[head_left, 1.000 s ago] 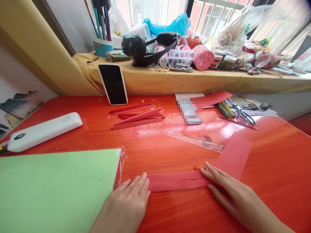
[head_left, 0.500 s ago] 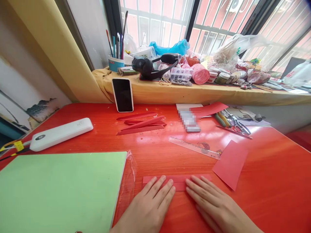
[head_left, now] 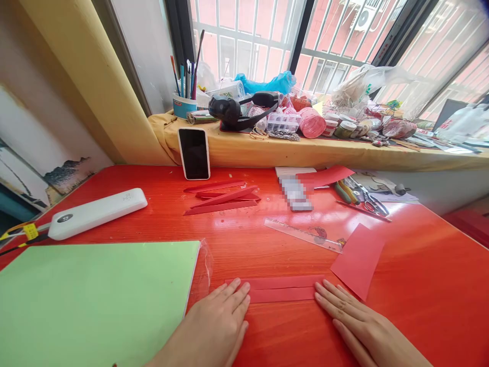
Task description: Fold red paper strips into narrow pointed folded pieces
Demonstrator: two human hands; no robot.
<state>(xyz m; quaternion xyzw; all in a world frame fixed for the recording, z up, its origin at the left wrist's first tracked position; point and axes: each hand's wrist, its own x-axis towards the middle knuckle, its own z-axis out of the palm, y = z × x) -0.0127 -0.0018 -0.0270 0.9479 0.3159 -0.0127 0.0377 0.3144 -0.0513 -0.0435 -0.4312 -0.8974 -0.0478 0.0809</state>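
Observation:
A folded strip of red paper [head_left: 281, 289] lies flat on the red table near the front, with a seam running along its length. My left hand [head_left: 219, 318] presses on its left end, fingers stretched out and palm down. At its right end rest the fingertips of my right hand [head_left: 353, 316], also flat and extended. Just beyond the right hand is a flat piece of red paper [head_left: 359, 261], set at an angle. Farther back sits a loose group of narrow folded red strips [head_left: 225, 199].
A green sheet stack [head_left: 95, 300] covers the front left. Behind it lie a white power bank [head_left: 98, 213] and a leaning phone [head_left: 194, 154]. A clear ruler [head_left: 301, 234], scissors [head_left: 370, 199] and pliers [head_left: 346, 193] lie toward the right. Craft supplies crowd the windowsill [head_left: 244, 148].
My hands have slid apart along the folded red paper, the left toward its left end and the right toward its right end. More of its middle shows now.

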